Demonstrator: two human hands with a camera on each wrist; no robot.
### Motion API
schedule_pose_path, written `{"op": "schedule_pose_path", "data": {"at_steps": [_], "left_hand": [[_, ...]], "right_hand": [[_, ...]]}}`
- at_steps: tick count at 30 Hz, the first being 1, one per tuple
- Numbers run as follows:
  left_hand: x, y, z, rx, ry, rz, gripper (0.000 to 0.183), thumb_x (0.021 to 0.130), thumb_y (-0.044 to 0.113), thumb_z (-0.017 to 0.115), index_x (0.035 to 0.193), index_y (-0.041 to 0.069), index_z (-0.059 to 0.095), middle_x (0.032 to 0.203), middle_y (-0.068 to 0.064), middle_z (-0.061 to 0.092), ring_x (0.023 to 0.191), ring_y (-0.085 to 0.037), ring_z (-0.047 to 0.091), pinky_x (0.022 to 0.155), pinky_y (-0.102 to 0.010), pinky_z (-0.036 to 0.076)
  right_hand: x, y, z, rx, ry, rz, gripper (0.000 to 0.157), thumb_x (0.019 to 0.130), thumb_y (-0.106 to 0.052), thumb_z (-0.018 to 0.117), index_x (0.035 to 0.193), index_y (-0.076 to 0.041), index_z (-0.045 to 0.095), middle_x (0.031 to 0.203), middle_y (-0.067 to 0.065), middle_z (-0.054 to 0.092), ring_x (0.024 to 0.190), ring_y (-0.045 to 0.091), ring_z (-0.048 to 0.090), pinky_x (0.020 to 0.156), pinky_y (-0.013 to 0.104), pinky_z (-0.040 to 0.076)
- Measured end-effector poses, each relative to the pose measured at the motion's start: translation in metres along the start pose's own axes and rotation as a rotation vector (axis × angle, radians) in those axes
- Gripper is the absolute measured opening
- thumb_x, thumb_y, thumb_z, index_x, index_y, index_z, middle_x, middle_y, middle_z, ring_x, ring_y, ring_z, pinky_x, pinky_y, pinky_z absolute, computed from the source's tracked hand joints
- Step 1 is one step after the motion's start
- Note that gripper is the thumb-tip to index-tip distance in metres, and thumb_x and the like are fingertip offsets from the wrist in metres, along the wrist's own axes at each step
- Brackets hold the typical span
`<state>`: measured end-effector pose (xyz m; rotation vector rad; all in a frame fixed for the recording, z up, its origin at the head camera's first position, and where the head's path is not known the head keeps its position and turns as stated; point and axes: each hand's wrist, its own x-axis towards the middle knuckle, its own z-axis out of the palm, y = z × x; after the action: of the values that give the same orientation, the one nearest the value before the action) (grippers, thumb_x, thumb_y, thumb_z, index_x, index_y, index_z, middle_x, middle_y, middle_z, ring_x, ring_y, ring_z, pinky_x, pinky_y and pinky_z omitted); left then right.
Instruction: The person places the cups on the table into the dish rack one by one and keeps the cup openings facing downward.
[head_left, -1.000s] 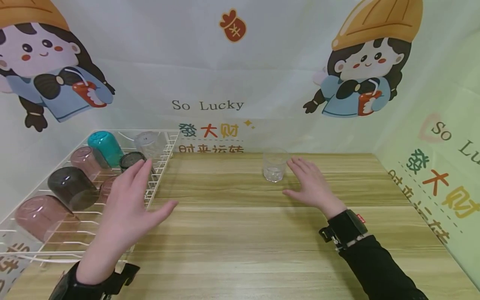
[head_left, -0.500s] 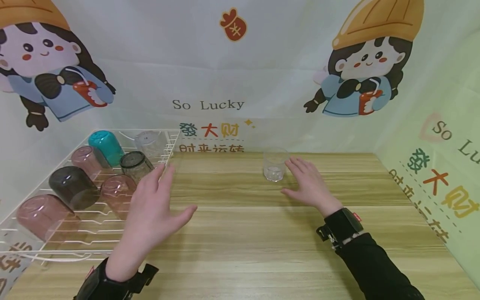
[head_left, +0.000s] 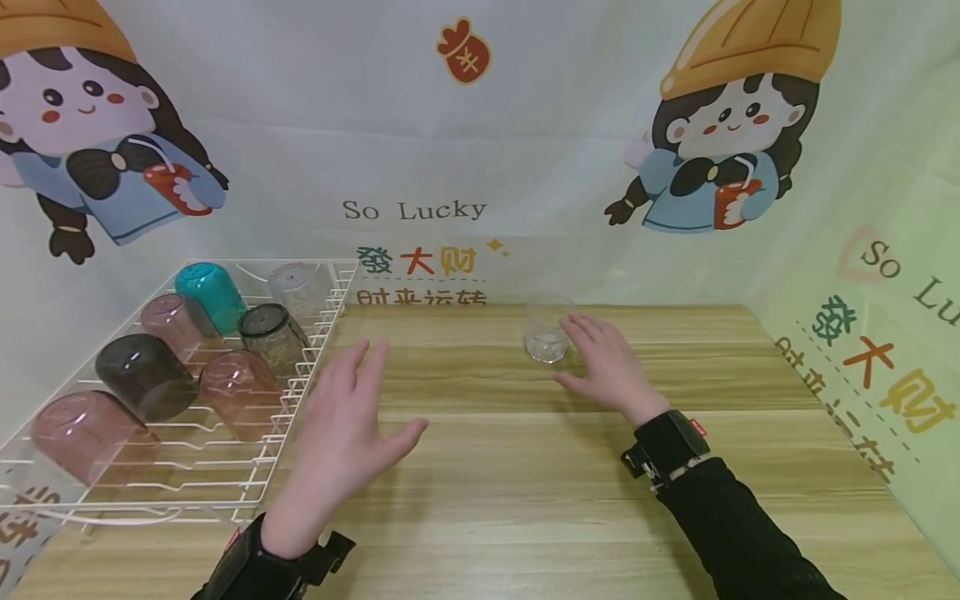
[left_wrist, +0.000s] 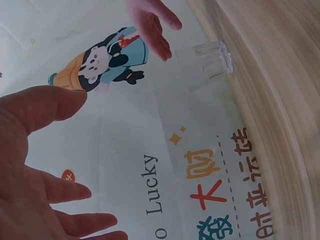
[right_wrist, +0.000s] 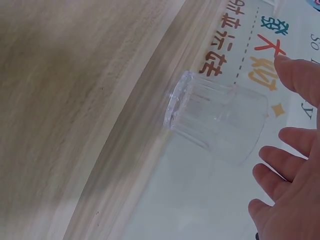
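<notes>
A clear, colourless glass (head_left: 547,340) stands upright near the back of the wooden table. My right hand (head_left: 606,367) is just to its right, fingers spread and fingertips right at the glass's side. In the right wrist view the glass (right_wrist: 215,117) shows whole, with my curving fingers (right_wrist: 280,165) beside it and nothing in the grasp. My left hand (head_left: 347,429) hovers over the table beside the rack, thumb out and fingers apart, holding nothing. Seen from the left wrist, that hand (left_wrist: 50,165) is well apart from the glass (left_wrist: 205,62).
On the left stands a white wire rack (head_left: 176,504) bearing several upturned glasses, among them a teal glass (head_left: 212,296), a dark grey glass (head_left: 146,377) and a pink glass (head_left: 90,433). A printed cloth (head_left: 540,167) rises behind the table (head_left: 487,500) and along its right side.
My left hand has moved right, from over the rack's edge to over the table, uncovering the glasses on that side. My right hand has shifted slightly left, closer to the clear glass.
</notes>
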<state>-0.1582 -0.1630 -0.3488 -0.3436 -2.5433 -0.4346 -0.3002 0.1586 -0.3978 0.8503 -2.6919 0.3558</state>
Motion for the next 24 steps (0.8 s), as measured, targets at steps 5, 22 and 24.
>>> {"op": "schedule_pose_path", "data": {"at_steps": [5,22,24], "left_hand": [[-0.002,0.001,0.011,-0.029,-0.042,-0.015,0.100,0.064,0.047,0.078,0.140,-0.003,0.035,0.141,-0.026,0.030,0.124,-0.045,0.030,0.096,-0.064,0.029],[0.002,0.017,0.033,-0.100,-0.108,0.005,0.097,0.067,0.049,0.074,0.139,-0.003,0.036,0.138,-0.026,0.035,0.122,-0.043,0.033,0.095,-0.061,0.031],[0.002,0.020,0.036,-0.105,-0.112,0.018,0.097,0.067,0.049,0.074,0.139,-0.003,0.037,0.137,-0.026,0.036,0.121,-0.043,0.034,0.096,-0.061,0.031]], "right_hand": [[0.004,0.000,0.002,-0.005,0.033,-0.018,0.082,0.076,-0.038,0.072,0.139,0.003,0.038,0.142,0.020,0.035,0.129,0.033,0.029,0.109,0.046,0.018],[0.023,-0.005,0.010,0.007,0.079,-0.015,0.070,0.078,-0.027,0.072,0.135,0.003,0.044,0.133,0.019,0.046,0.123,0.031,0.038,0.106,0.043,0.026],[0.025,-0.005,0.012,-0.001,0.075,-0.008,0.070,0.078,-0.027,0.072,0.135,0.003,0.044,0.132,0.018,0.047,0.122,0.031,0.039,0.106,0.042,0.027]]}}
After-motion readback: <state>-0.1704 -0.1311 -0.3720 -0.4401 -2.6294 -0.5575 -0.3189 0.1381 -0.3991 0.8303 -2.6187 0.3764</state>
